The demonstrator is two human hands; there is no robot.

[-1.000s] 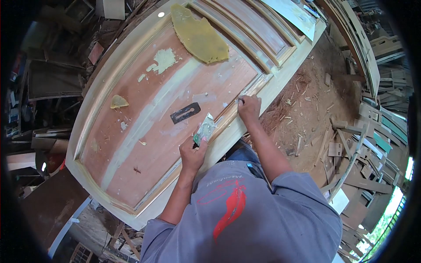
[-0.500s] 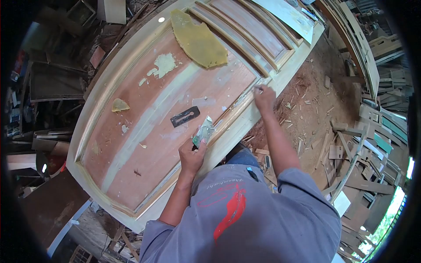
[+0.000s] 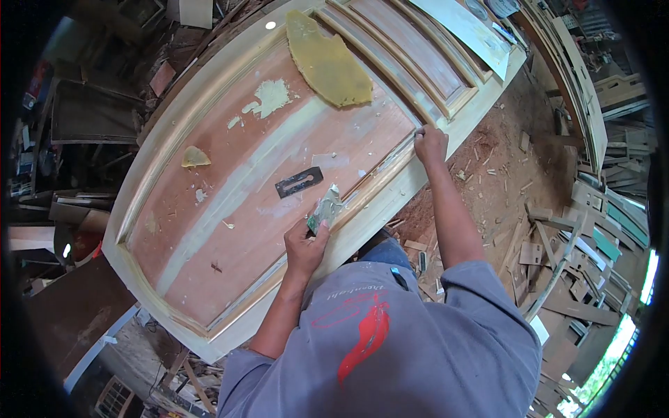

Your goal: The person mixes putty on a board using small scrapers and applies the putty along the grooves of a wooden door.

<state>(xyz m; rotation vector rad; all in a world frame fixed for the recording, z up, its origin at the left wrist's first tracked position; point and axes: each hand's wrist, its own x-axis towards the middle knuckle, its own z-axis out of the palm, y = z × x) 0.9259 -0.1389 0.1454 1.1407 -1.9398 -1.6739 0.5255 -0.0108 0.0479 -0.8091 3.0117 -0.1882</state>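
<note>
Wood scraps (image 3: 524, 142) litter the workshop floor (image 3: 505, 194) beside the panelled door (image 3: 272, 233). Head view: left hand (image 3: 304, 245) clamped on a putty-smeared flat piece (image 3: 325, 210) over the door's near edge; right hand (image 3: 432, 145), fingers curled together, contents unclear, at the edge moulding (image 3: 380, 182), where light, even pressure should suit

Right hand (image 3: 433, 144): exact hold unclear

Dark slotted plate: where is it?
In the head view, the plate lies on the panel, just up-left of the smeared piece in the left hand.
</note>
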